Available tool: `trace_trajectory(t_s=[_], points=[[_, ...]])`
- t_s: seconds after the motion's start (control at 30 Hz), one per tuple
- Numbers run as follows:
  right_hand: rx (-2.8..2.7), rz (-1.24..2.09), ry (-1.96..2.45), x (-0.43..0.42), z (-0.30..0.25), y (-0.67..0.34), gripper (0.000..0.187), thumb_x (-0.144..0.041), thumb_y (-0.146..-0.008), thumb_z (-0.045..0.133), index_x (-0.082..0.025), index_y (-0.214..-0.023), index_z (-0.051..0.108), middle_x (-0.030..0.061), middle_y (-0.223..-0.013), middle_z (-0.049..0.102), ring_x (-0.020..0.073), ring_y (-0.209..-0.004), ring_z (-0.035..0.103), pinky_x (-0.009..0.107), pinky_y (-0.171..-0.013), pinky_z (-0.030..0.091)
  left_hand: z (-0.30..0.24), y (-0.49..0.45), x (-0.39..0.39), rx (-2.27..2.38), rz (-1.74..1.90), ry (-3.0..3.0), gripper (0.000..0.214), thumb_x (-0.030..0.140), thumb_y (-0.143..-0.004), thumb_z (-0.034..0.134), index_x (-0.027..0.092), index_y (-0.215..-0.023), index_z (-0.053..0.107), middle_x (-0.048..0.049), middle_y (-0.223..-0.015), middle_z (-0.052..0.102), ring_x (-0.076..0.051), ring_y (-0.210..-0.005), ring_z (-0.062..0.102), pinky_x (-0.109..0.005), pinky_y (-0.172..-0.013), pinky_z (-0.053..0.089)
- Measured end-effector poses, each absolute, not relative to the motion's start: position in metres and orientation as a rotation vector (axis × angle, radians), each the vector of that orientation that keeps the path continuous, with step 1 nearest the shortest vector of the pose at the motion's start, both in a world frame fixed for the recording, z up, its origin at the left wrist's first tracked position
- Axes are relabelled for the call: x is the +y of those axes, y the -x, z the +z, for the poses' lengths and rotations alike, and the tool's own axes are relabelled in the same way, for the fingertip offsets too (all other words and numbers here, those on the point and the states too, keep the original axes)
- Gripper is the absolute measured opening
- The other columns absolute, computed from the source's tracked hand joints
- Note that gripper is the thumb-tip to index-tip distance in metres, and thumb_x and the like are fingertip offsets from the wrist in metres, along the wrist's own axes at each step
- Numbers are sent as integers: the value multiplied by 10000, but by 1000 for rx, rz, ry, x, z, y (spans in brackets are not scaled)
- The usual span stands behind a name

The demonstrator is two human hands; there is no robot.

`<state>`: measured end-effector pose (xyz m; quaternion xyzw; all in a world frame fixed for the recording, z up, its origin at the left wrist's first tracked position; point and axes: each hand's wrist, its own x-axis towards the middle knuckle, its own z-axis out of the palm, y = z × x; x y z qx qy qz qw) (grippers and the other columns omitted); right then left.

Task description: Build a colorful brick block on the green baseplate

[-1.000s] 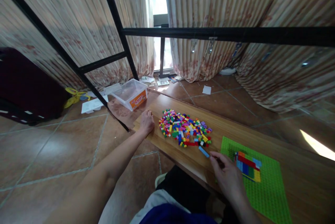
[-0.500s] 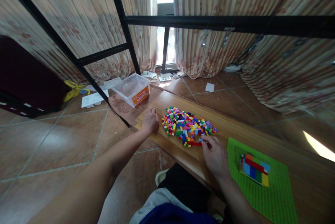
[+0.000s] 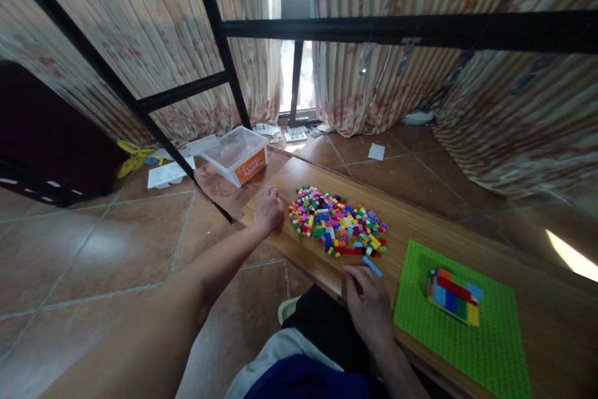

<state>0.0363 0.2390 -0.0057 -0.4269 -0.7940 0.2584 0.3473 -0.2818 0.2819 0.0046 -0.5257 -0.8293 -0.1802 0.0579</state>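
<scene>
My left hand [image 3: 268, 208] rests as a closed fist on the table's left end, beside a spread pile of small toy building bricks [image 3: 334, 221]; nothing shows in it. Near the front edge is my right hand [image 3: 368, 299], its fingers curled and pinched together. Whatever they may hold is hidden. Just beyond its knuckles lies a light blue long brick [image 3: 372, 266]. A red long brick [image 3: 349, 251] lies at the pile's near edge. Right of my right hand, a small multicoloured brick build [image 3: 454, 299] stands on a green baseplate [image 3: 499, 349].
The narrow wooden table [image 3: 299, 178] runs from left to right. Past its left end sits a clear plastic box [image 3: 233, 156] with an orange label. A black metal frame [image 3: 355, 28] crosses in front of the curtains [image 3: 374, 88]. At far left stands a dark suitcase [image 3: 51, 137].
My right hand has drawn back from the pile toward the table's front edge. A light blue brick now lies apart from the pile beside it. My left hand has stayed put.
</scene>
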Motion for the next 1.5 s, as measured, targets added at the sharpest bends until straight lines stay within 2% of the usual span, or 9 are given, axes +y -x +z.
trace_trajectory(t_s=[0.53,0.77,0.9,1.0,1.2,1.5], points=[[-2108,681,1112,240,-11,-39,206,-292,-936,483,-220,-952,675,56,-960,696,199,-919,642,362,-852,480,5,281,282,-2504,-482,1551,238,155,-888,428,135,-1058,593,-141,-1131,612,-265,-1081,529,-381,-1020,389],[-2148,534,1122,245,-6,-26,234,-364,-926,536,-189,-1019,660,34,-843,661,182,-791,608,321,-752,465,4,281,283,-2519,-469,1525,212,149,-885,436,162,-1024,596,-122,-1093,624,-250,-1070,542,-376,-1003,407],[-2162,334,1104,254,0,-1,296,-403,-895,580,-169,-1063,650,67,-910,661,223,-874,571,343,-786,453,3,281,283,-2495,-474,1520,214,149,-881,442,156,-1026,599,-128,-1108,621,-258,-1070,545,-373,-998,412],[-2209,228,1063,261,2,15,289,-367,-887,589,-161,-1082,649,88,-964,652,236,-905,534,350,-810,441,2,281,282,-2486,-471,1524,213,153,-879,447,156,-1027,600,-126,-1111,623,-261,-1068,546,-372,-998,413],[-2247,178,1118,269,-2,16,226,-289,-901,559,-146,-1045,658,94,-930,638,235,-887,514,350,-806,420,2,281,282,-2506,-478,1511,214,161,-876,455,148,-1035,599,-131,-1110,625,-261,-1068,538,-377,-996,414],[-2149,183,1166,273,-9,-5,233,-303,-936,506,-157,-1015,670,77,-908,663,215,-854,539,330,-807,416,3,280,282,-2526,-488,1510,232,163,-879,451,151,-1061,594,-137,-1141,616,-263,-1101,525,-387,-999,412]])
